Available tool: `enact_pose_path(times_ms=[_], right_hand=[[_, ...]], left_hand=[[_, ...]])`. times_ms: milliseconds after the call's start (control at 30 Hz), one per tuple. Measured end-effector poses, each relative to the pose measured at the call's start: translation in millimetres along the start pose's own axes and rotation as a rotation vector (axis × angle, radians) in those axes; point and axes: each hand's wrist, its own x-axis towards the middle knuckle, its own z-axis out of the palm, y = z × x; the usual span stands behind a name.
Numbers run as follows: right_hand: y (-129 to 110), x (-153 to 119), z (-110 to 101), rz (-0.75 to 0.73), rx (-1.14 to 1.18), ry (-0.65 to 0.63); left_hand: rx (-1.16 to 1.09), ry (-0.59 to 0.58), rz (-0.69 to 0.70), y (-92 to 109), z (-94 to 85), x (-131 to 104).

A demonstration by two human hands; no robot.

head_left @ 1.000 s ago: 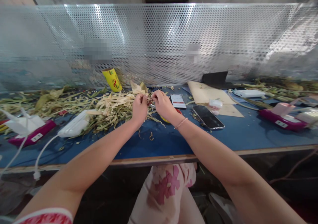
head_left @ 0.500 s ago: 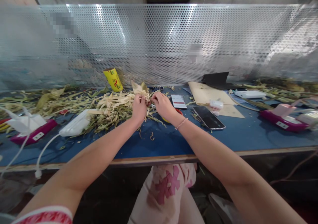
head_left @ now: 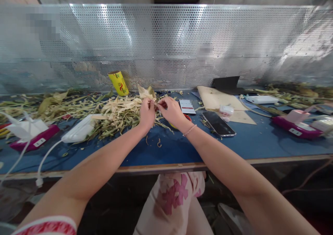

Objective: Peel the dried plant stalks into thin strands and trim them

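At the right edge of a pile of dry, pale plant strips (head_left: 119,111), my left hand (head_left: 147,114) is closed, thumb against fingers. Close beside it, my right hand (head_left: 170,110) pinches with thumb and fingertips at the same spot. Whatever lies between the fingertips is too small and too covered to name. A red and yellow round-edged thing (head_left: 187,117) shows partly behind my right wrist. Broad dry leaf pieces (head_left: 145,91) stick up just beyond my left hand.
A yellow cup-like tube (head_left: 118,83) leans behind the pile. White power strip (head_left: 79,129) and purple socket block (head_left: 36,139) lie left. Phone (head_left: 218,124), second lit phone (head_left: 187,106), earbud case (head_left: 226,110) and cardboard (head_left: 214,98) lie right. Perforated metal screen (head_left: 166,47) stands behind.
Both hands stay at the same spot. My left hand has shifted slightly to the right and turned a little, while the fingers of my right hand moved slightly.
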Motion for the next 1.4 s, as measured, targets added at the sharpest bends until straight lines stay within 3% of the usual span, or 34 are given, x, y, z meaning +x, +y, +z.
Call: enact_pose_path(times_ms=[200, 567, 867, 1167, 1400], right_hand=[[3.5, 0.5, -1.5, -0.041, -0.027, -0.002], [1.0, 0.0, -1.7, -0.05, 0.011, -0.035], [1.7, 0.6, -0.8, 0.077, 0.089, -0.066], [-2.7, 0.0, -3.9, 0.037, 0.062, -0.072], [-2.2, 1.1, -7.5, 0.039, 0.007, -0.118]], left_hand=[[-0.007, -0.001, 0.04, 3.3, -0.8, -1.4], [-0.244, -0.07, -0.178, 2.2, 5.6, -1.8], [-0.301, -0.138, -0.334, 6.9, 5.6, -0.7], [-0.355, -0.193, -0.313, 8.2, 3.5, 0.0], [-0.422, -0.145, -0.374, 10.6, 3.5, 0.9]])
